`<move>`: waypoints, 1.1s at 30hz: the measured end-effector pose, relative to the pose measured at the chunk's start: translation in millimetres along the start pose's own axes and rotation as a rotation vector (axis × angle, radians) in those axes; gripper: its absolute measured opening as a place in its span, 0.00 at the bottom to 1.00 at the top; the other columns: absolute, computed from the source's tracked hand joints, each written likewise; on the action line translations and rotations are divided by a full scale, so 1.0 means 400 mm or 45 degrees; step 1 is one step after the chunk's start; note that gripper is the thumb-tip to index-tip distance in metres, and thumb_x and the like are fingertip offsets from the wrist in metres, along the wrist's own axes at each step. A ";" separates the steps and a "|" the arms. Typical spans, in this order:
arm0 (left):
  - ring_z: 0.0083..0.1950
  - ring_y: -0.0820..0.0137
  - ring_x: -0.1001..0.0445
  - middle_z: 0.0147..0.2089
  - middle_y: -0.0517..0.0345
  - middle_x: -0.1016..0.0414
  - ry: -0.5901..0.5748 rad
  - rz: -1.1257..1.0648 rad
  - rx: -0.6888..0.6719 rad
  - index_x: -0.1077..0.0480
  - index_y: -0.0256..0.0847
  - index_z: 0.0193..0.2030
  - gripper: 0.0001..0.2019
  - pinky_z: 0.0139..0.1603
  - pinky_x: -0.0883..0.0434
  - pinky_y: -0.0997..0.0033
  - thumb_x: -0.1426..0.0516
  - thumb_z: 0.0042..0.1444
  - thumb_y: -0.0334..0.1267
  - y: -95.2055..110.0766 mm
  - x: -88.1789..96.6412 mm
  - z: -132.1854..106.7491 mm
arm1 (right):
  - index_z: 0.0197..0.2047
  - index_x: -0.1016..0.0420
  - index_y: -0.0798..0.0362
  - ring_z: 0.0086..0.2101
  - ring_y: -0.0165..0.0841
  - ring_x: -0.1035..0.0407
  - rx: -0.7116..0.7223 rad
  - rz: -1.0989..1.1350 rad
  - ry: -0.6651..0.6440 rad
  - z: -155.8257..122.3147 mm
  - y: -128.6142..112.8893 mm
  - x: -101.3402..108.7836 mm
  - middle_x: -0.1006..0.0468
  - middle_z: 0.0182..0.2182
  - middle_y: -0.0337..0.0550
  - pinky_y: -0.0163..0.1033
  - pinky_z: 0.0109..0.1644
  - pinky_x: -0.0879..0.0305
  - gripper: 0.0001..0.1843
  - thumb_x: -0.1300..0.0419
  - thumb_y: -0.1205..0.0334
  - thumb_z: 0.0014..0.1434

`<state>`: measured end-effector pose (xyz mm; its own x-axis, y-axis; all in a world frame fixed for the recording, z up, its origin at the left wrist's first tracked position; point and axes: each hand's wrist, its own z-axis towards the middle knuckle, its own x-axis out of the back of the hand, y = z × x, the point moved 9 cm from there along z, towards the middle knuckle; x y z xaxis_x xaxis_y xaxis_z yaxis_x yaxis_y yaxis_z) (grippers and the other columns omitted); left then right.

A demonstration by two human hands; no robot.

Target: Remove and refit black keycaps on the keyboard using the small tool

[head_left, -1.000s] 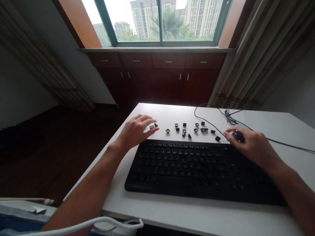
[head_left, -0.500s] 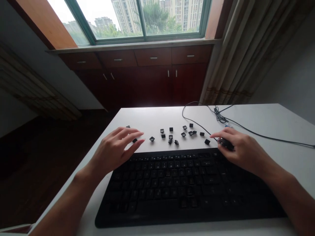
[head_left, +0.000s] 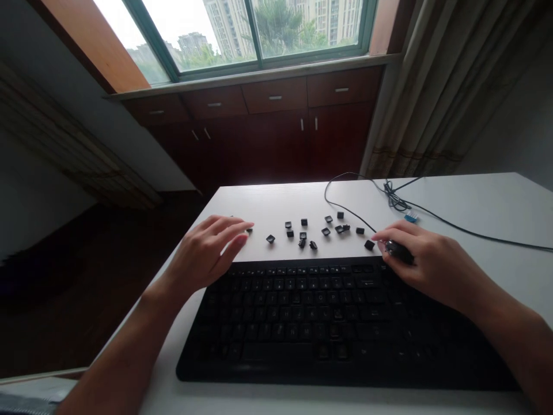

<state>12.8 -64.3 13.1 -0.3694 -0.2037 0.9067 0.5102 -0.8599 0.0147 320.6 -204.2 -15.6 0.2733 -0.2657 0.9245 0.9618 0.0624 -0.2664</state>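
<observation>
A black keyboard [head_left: 280, 366] lies along the front of the white table, with several gaps where keycaps are off. At its upper left, my left hand [head_left: 205, 248] has thumb and index finger closed around a small black keycap [head_left: 249, 230], mostly covered by the fingertips. Over the keyboard's upper right edge, my right hand [head_left: 432, 259] is wrapped round a black corded computer mouse [head_left: 400, 252]. Several loose keycaps [head_left: 290, 233] are scattered behind the keyboard, between the hands; one keycap [head_left: 369, 245] sits just left of the mouse.
A thin black cable [head_left: 345, 210] loops across the table [head_left: 259, 202], with a bundled coil [head_left: 395, 199] toward the back right. Behind my right hand is a small blue item [head_left: 411, 217]. Red-brown cabinets [head_left: 276, 138] stand under a window beyond the table.
My left thumb and index finger have drawn together on a keycap. My right hand keeps its hold on the mouse. The whole view has shifted slightly.
</observation>
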 end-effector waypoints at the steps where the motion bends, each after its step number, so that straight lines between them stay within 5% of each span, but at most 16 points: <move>1: 0.56 0.59 0.26 0.56 0.52 0.23 0.053 0.039 0.094 0.28 0.43 0.60 0.17 0.58 0.29 0.56 0.51 0.70 0.40 -0.027 0.010 -0.004 | 0.51 0.24 0.43 0.35 0.37 0.22 0.003 -0.008 0.005 -0.002 0.002 -0.001 0.21 0.51 0.39 0.44 0.40 0.26 0.13 0.45 0.55 0.65; 5: 0.53 0.58 0.24 0.54 0.50 0.21 0.101 0.214 0.457 0.30 0.41 0.62 0.19 0.56 0.27 0.56 0.52 0.71 0.42 -0.137 0.017 -0.033 | 0.51 0.25 0.40 0.36 0.39 0.22 0.011 -0.073 0.077 -0.010 0.022 0.001 0.21 0.52 0.35 0.46 0.40 0.25 0.14 0.44 0.50 0.65; 10: 0.49 0.57 0.22 0.52 0.50 0.20 0.030 0.263 0.559 0.27 0.42 0.57 0.17 0.50 0.25 0.58 0.50 0.69 0.41 -0.192 -0.003 -0.060 | 0.52 0.27 0.36 0.36 0.39 0.21 0.025 -0.109 0.133 -0.016 0.037 -0.002 0.21 0.51 0.31 0.48 0.44 0.24 0.15 0.46 0.45 0.64; 19: 0.49 0.64 0.24 0.48 0.54 0.21 -0.082 0.024 0.147 0.23 0.46 0.51 0.16 0.51 0.26 0.64 0.41 0.64 0.52 -0.115 -0.003 -0.041 | 0.52 0.29 0.32 0.39 0.41 0.21 0.019 -0.166 0.125 -0.023 0.047 -0.014 0.21 0.51 0.31 0.48 0.44 0.23 0.15 0.47 0.40 0.65; 24: 0.50 0.66 0.26 0.48 0.55 0.22 -0.179 -0.051 0.040 0.24 0.51 0.56 0.15 0.48 0.26 0.67 0.39 0.63 0.48 -0.097 -0.017 -0.042 | 0.52 0.29 0.31 0.40 0.40 0.20 0.027 -0.165 0.119 -0.024 0.057 -0.021 0.22 0.53 0.30 0.47 0.45 0.23 0.16 0.47 0.40 0.65; 33: 0.48 0.66 0.26 0.44 0.55 0.22 -0.173 -0.158 0.030 0.21 0.46 0.45 0.07 0.49 0.27 0.66 0.37 0.62 0.41 -0.087 -0.019 -0.040 | 0.51 0.26 0.34 0.38 0.43 0.20 0.026 -0.207 0.173 -0.025 0.061 -0.016 0.20 0.50 0.34 0.44 0.33 0.25 0.17 0.44 0.41 0.63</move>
<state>-14.6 -40.2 -1.3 -0.3229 -0.0303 0.9460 0.4862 -0.8628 0.1383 342.3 -210.6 -30.7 0.1118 -0.4014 0.9090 0.9935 0.0275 -0.1101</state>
